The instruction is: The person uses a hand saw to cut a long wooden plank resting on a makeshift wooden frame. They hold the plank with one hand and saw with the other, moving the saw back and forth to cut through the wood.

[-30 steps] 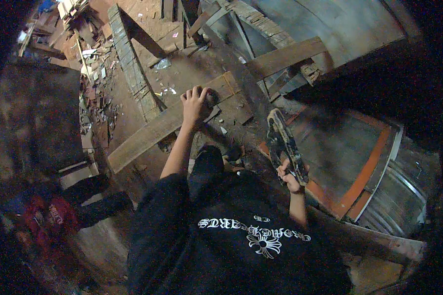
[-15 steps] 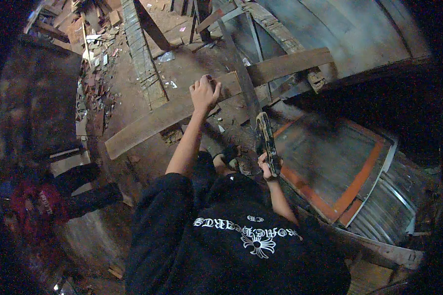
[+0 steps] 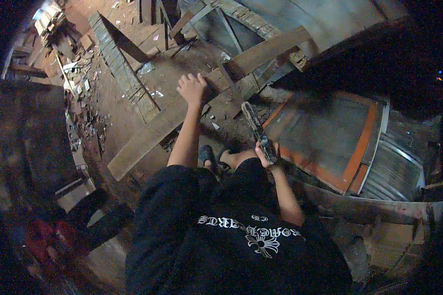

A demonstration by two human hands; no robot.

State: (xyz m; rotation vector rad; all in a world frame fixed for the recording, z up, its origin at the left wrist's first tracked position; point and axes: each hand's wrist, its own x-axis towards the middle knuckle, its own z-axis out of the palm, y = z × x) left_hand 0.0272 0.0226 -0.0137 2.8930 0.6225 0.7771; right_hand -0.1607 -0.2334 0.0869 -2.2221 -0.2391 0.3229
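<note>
A long wooden plank [image 3: 150, 138] lies slantwise in front of me, resting across two rough wooden beams. My left hand [image 3: 192, 89] presses on the plank near its middle, fingers curled over the far edge. In my right hand [image 3: 268, 153] is the worn, dark handle of a handsaw [image 3: 253, 125], closed in the fingers. Its blurred blade slants up and left across the plank, just right of my left hand. Whether the teeth are inside a cut cannot be made out.
The left beam [image 3: 125, 69] and the right beam [image 3: 296, 58] support the plank. An orange-edged framed panel [image 3: 325, 137] and corrugated metal sheets [image 3: 394, 164] lie at right. Wood scraps [image 3: 86, 105] litter the ground at left. A person in red [image 3: 54, 241] is at lower left.
The saw has drawn back toward me, with less blade showing beyond the plank. My left hand stays on the plank. The whole view has shifted and turned slightly.
</note>
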